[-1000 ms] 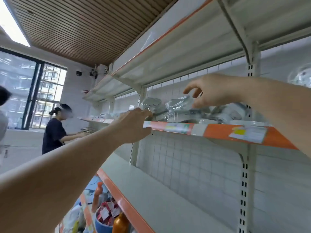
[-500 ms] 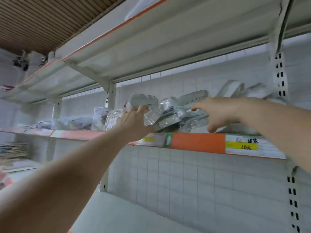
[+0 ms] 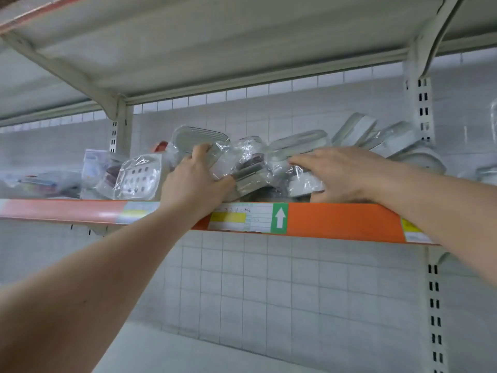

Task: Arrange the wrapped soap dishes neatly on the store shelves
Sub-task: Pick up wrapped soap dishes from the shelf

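A jumbled pile of plastic-wrapped soap dishes [image 3: 250, 160] lies on the orange-edged shelf [image 3: 338, 220] at head height. My left hand [image 3: 195, 181] grips one wrapped grey oval dish [image 3: 199, 138] at the pile's left side, fingers over its top and thumb underneath. My right hand [image 3: 333, 173] lies on top of a wrapped dish [image 3: 298, 142] in the middle of the pile, fingers stretched out flat to the left. More pale dishes [image 3: 376, 135] lean against each other to the right. A wrapped white dish with holes [image 3: 138, 179] stands at the left.
Another shelf [image 3: 215, 41] hangs close overhead. Price labels [image 3: 242, 218] run along the orange edge. Slotted uprights [image 3: 423, 109] frame the bay. Other packaged goods [image 3: 40, 181] sit further left. A lower shelf [image 3: 188, 354] lies below.
The view swung from the store aisle to the shelf and closed in. Both hands came onto the pile: the left now grips a dish, the right rests flat on top.
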`<move>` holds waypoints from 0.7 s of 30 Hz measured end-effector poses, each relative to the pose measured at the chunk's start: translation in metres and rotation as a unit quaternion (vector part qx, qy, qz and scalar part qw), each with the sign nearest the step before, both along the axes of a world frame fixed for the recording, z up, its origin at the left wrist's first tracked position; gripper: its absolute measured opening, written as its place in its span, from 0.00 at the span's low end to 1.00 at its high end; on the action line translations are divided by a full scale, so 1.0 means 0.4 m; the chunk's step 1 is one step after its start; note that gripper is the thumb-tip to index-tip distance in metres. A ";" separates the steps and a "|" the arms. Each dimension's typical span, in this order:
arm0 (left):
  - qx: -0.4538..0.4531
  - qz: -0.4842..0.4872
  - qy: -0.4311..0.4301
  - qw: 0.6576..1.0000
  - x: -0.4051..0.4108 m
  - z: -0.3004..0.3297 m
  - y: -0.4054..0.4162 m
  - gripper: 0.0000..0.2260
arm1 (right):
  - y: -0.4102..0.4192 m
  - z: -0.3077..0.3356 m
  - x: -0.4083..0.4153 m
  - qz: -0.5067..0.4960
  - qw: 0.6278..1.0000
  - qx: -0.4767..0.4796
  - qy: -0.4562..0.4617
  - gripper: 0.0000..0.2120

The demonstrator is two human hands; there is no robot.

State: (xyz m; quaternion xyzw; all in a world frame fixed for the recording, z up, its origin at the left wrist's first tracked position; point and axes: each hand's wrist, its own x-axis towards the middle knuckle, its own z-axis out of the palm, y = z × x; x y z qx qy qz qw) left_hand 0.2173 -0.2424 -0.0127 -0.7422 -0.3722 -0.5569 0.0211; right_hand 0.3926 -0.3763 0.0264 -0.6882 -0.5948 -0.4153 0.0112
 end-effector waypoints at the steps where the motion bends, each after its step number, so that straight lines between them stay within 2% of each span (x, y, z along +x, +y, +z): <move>1: 0.010 -0.010 -0.023 1.000 -0.007 -0.008 -0.006 0.28 | -0.010 0.000 -0.011 0.006 1.000 0.027 -0.008 0.36; 3: 0.021 -0.033 -0.047 0.998 -0.020 -0.017 -0.022 0.28 | -0.038 0.007 -0.021 0.028 0.995 0.091 0.018 0.33; 7: 0.053 -0.062 -0.050 0.995 -0.028 -0.006 -0.084 0.27 | -0.126 0.027 -0.007 0.101 0.965 0.198 0.138 0.31; 14: 0.064 -0.063 0.017 0.996 0.068 0.003 -0.284 0.29 | -0.331 0.017 0.045 0.115 0.970 0.185 0.109 0.34; 18: 0.058 -0.052 -0.007 0.997 0.109 -0.001 -0.387 0.29 | -0.503 0.007 0.104 0.094 0.974 0.182 0.094 0.34; 21: 0.078 -0.013 0.013 0.997 0.133 -0.008 -0.461 0.30 | -0.635 -0.013 0.152 0.084 0.978 0.169 0.085 0.35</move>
